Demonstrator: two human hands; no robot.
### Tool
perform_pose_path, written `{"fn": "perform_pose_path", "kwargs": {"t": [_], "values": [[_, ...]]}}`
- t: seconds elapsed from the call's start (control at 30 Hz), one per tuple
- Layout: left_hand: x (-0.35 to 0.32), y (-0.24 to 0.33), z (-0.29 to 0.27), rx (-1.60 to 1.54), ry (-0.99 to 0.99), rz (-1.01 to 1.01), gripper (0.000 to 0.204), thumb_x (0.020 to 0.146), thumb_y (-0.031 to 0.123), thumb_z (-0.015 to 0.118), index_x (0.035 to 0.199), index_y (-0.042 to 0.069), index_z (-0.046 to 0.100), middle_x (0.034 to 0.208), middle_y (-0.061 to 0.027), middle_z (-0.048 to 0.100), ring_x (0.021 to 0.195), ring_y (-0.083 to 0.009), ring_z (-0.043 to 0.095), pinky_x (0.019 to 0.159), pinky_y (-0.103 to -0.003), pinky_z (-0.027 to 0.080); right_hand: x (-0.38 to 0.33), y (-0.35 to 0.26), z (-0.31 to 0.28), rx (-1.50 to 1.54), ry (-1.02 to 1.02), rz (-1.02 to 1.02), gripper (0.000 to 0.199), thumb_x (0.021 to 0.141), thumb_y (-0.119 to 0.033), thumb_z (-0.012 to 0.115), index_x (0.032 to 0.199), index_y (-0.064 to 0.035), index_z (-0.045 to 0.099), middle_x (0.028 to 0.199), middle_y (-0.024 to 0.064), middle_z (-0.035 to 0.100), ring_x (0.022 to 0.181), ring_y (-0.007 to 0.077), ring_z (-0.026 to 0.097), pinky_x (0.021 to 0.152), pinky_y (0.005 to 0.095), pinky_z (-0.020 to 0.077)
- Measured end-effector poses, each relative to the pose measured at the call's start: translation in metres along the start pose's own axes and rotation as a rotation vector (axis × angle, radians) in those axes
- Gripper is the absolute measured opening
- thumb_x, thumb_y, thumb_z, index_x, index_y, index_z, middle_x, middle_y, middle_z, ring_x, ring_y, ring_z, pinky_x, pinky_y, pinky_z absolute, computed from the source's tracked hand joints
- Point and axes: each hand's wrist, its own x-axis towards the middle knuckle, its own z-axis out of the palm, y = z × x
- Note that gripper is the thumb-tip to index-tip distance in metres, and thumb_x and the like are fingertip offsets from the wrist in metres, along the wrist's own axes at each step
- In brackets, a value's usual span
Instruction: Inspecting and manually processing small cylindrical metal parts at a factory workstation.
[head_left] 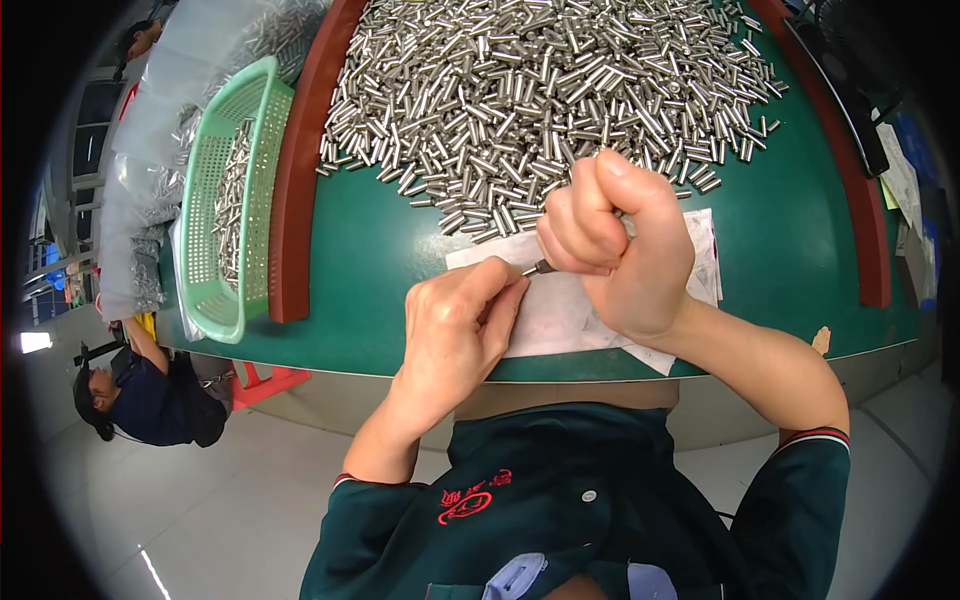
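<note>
My left hand is closed in a pinch, thumb against forefinger, above a white paper sheet. Whatever lies inside that pinch is mostly covered by the fingers. Opposite it, my right hand is curled in a fist around a slim dark tool, most of which the fingers hide. A thin silvery tip runs from the tool's dark end to my left fingertips. Just beyond both hands spreads a big heap of short, shiny metal pins, its near edge reaching the paper.
Red-brown rails bound the green tabletop on both sides. Left of the rail stands a light green basket with more pins, beside clear plastic bags of metal parts. A dark device lies at right. Another person is at far left.
</note>
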Motion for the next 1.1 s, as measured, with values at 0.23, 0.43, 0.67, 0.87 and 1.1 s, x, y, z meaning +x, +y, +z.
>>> {"fn": "perform_pose_path", "kwargs": {"t": [0.23, 0.43, 0.67, 0.87, 1.1], "values": [[0.002, -0.001, -0.002, -0.023, -0.017, 0.023, 0.011, 0.069, 0.0, 0.059, 0.064, 0.002, 0.049, 0.05, -0.0114, 0.047, 0.044, -0.0286, 0.047, 0.041, -0.035, 0.036, -0.004, 0.003, 0.007, -0.11, -0.03, -0.072, 0.04, 0.086, -0.023, 0.033, 0.049, -0.0111, 0.026, 0.043, -0.0031, 0.023, 0.041, 0.0078, 0.019, 0.04, 0.0235, 0.018], [0.002, 0.0, -0.003, 0.009, -0.029, 0.011, 0.012, 0.069, 0.001, 0.059, 0.063, 0.002, 0.048, 0.049, -0.0121, 0.047, 0.044, -0.0298, 0.048, 0.042, -0.036, 0.036, -0.009, 0.005, 0.013, -0.202, -0.008, -0.1, 0.038, 0.085, -0.019, 0.035, 0.049, -0.0099, 0.026, 0.045, -0.0025, 0.023, 0.042, 0.0078, 0.02, 0.041, 0.0233, 0.0188], [0.004, 0.009, -0.007, -0.032, -0.042, -0.058, 0.012, 0.069, 0.0, 0.058, 0.062, 0.0, 0.047, 0.048, -0.0135, 0.044, 0.044, -0.031, 0.047, 0.043, -0.036, 0.036, -0.01, 0.005, 0.015, -0.26, -0.03, -0.144, 0.037, 0.084, -0.016, 0.035, 0.05, -0.0084, 0.026, 0.046, -0.0019, 0.024, 0.043, 0.0075, 0.021, 0.042, 0.0233, 0.0199], [0.002, 0.014, -0.01, -0.011, -0.025, -0.091, 0.009, 0.07, 0.002, 0.058, 0.065, 0.0, 0.05, 0.048, -0.014, 0.045, 0.043, -0.0299, 0.047, 0.045, -0.036, 0.036, -0.009, 0.006, 0.012, -0.219, -0.059, -0.139, 0.037, 0.085, -0.016, 0.034, 0.05, -0.0071, 0.028, 0.045, -0.0005, 0.026, 0.041, 0.0086, 0.023, 0.041, 0.024, 0.0211], [0.012, -0.008, -0.014, -1.014, -0.066, -0.341, 0.007, 0.078, 0.006, 0.058, 0.079, 0.003, 0.052, 0.075, -0.0023, 0.055, 0.055, -0.0034, 0.039, 0.05, -0.017, 0.032, -0.014, 0.004, 0.003, -0.217, -0.113, -0.144, 0.037, 0.086, -0.017, 0.033, 0.051, -0.0071, 0.028, 0.045, -0.0002, 0.025, 0.042, 0.0092, 0.022, 0.043, 0.024, 0.0209]]}}
